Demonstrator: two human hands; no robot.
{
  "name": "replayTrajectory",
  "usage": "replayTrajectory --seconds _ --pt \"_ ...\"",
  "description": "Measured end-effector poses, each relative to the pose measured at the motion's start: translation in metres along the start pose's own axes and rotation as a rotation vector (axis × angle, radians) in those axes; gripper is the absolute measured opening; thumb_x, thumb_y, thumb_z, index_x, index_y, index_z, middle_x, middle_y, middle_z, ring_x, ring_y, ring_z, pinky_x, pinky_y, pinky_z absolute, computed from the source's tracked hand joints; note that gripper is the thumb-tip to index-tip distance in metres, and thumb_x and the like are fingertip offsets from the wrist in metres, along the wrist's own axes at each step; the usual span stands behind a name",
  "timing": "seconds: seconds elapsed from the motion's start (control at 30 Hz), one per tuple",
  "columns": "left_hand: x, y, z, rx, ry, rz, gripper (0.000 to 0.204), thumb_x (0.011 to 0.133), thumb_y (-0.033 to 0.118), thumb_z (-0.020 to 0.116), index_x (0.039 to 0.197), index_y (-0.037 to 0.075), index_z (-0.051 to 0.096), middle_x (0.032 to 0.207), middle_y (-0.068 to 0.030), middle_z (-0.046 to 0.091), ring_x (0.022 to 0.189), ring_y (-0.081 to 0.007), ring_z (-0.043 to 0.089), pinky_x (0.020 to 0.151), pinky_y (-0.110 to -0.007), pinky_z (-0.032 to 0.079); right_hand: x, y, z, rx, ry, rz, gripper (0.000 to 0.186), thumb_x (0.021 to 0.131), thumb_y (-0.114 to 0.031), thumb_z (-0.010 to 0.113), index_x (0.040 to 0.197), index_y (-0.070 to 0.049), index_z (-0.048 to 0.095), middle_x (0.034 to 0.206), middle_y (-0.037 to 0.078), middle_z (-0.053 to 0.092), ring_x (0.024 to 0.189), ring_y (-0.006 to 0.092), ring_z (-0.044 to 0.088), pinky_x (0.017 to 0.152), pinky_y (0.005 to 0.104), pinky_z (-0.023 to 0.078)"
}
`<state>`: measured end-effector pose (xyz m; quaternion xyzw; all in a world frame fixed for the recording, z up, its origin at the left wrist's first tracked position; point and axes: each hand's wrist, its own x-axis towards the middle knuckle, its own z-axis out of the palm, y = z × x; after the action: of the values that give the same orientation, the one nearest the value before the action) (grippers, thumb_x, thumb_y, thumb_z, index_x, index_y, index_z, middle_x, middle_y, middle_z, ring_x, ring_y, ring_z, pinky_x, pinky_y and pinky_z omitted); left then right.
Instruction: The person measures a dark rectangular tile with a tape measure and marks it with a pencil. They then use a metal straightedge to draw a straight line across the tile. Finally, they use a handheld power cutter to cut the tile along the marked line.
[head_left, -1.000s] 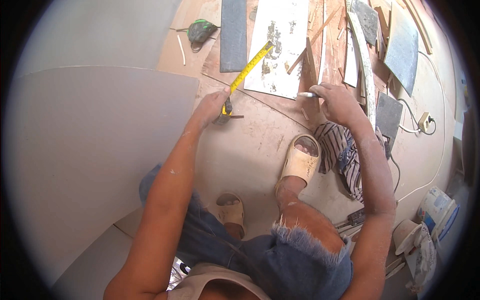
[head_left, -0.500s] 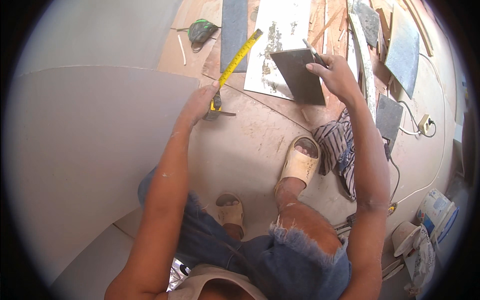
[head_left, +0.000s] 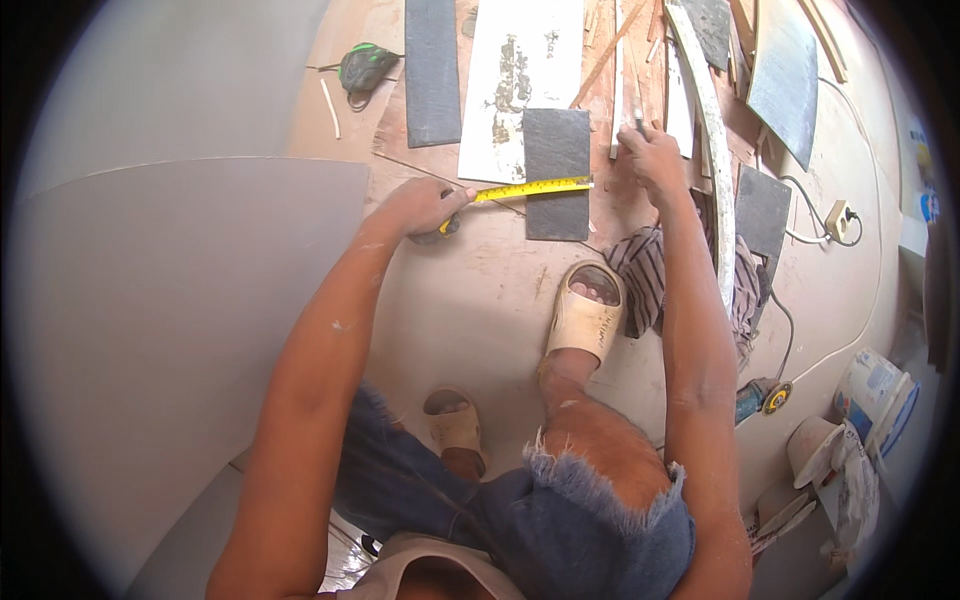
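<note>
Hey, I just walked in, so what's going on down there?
A person's left hand holds a yellow tape measure, its blade stretched across a dark rectangular slab. The slab overlaps a white panel. The right hand, holding a pen-like marker, is just right of the slab.

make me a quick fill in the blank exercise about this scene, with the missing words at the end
1. The left hand holds the tape measure, while the pen is in the ____ hand.
2. The tape measure's extended blade is coloured ____.
3. The small dark tile overlaps a large panel that is mainly ____ in colour.
4. The cloth beside the person's sandal has a pattern of dark and light ____.

Missing words: right; yellow; white; stripes.
</note>
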<state>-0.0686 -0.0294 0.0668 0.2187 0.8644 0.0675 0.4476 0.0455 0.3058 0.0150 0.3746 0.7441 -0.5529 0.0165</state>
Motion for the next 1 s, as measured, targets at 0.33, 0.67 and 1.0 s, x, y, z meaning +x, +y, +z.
replayTrajectory --seconds 0.33,0.67,1.0 --pt "0.018 -0.003 0.014 0.038 -0.039 -0.017 0.073 0.095 0.067 0.043 0.097 0.000 0.074 0.089 -0.0213 0.070 0.088 -0.0353 0.068 0.082 -0.045 0.052 -0.060 -0.005 -0.044 0.477 0.034 0.174 0.042 0.103 -0.040 0.056 0.101 0.000 0.067 0.071 0.001 0.058 0.049 0.0077 0.045 0.044 0.0236 0.035" --pt "0.027 -0.009 0.019 0.085 -0.002 -0.063 0.077 0.095 0.066 0.043 0.099 -0.005 0.072 0.101 -0.0276 0.069 0.100 -0.0403 0.066 0.090 -0.048 0.050 -0.062 -0.038 0.022 0.426 -0.148 -0.095 0.039 0.097 -0.038 0.066 0.093 0.000 0.069 0.067 -0.001 0.057 0.061 0.0067 0.053 0.056 0.0224 0.042" --pt "0.024 -0.007 0.018 0.102 0.039 -0.028 0.076 0.095 0.068 0.042 0.104 -0.002 0.072 0.095 -0.0265 0.070 0.096 -0.0406 0.067 0.088 -0.049 0.050 -0.048 -0.012 0.072 -0.043 -0.428 -0.267 0.021 0.092 -0.021 0.062 0.095 -0.002 0.068 0.087 0.001 0.067 0.079 0.0112 0.061 0.076 0.0273 0.050"
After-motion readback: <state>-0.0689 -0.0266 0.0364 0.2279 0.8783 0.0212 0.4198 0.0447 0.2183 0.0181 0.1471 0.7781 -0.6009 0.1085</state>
